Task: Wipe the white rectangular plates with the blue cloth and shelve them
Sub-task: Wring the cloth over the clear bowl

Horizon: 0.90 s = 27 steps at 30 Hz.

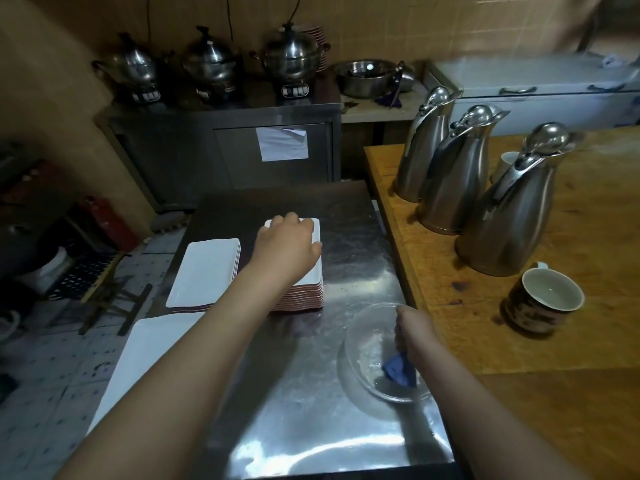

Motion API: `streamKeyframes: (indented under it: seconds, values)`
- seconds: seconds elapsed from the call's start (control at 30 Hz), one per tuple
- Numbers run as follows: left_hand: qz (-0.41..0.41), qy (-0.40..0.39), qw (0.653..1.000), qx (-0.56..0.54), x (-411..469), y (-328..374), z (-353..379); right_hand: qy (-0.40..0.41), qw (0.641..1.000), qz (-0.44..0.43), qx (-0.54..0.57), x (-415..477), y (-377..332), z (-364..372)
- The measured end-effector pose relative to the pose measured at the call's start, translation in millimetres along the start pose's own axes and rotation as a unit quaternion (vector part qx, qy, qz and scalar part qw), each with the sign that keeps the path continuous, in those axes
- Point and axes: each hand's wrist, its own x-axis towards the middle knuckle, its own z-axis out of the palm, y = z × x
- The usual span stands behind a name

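Gripping top plate (313, 275) with left fingers (282, 221), pinching cloth (398, 370) in bowl (360, 341) with right fingers (399, 334); might topple stack (301, 301) lifting one-handed.

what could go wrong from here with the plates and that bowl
The left hand grips the top of the tall plate stack; lifting a plate one-handed could drag the ones beneath askew.
The right hand holds the blue cloth inside the glass bowl; if soaked, the cloth may drip and leave plates slippery.
The shorter stack sits near the steel table's left edge, so a nudge might push it off.
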Motion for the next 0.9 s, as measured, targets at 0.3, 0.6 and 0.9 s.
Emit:
streamKeyframes:
  seconds: [0.3,0.6,0.9]
  values:
    - [0.055,0.009,0.996,0.071,18,3,-2,-0.187,0.97,0.139,0.069,-25,-27,-20]
    - [0.025,0.012,0.998,0.054,34,-4,3,-0.22,0.892,0.08,0.387,-26,-8,-18]
    - [0.0,-0.01,1.0,0.013,27,-4,9,-0.221,0.947,0.1,0.213,-29,-6,-14]
